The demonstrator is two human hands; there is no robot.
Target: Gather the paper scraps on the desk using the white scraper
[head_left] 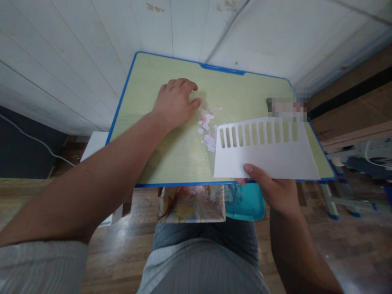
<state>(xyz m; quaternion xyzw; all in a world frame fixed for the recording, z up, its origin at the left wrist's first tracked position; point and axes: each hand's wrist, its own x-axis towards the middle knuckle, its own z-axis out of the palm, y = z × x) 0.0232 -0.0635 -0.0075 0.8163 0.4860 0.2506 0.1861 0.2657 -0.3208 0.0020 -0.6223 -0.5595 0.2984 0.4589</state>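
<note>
My right hand (272, 190) grips the near edge of a white slotted panel (260, 157), thumb on top and a fingertip showing below. A row of long rounded slots runs along the panel's far side. It covers the right part of the small table (153, 155). Left of the panel lies a loose pile of small white and pinkish paper scraps (210, 141), partly tucked by its edge. My left hand (177, 102) is open above the table, left of and beyond the scraps, with fingers bent and thumb apart. Nothing shows between its fingers.
A blurred-out item (288, 107) sits at the table's right back. Below the front edge are a patterned fabric bin (192, 208) and a turquoise tray (248, 204). A white panelled wall (107, 28) closes off the back, and wooden furniture (361, 102) stands at the right.
</note>
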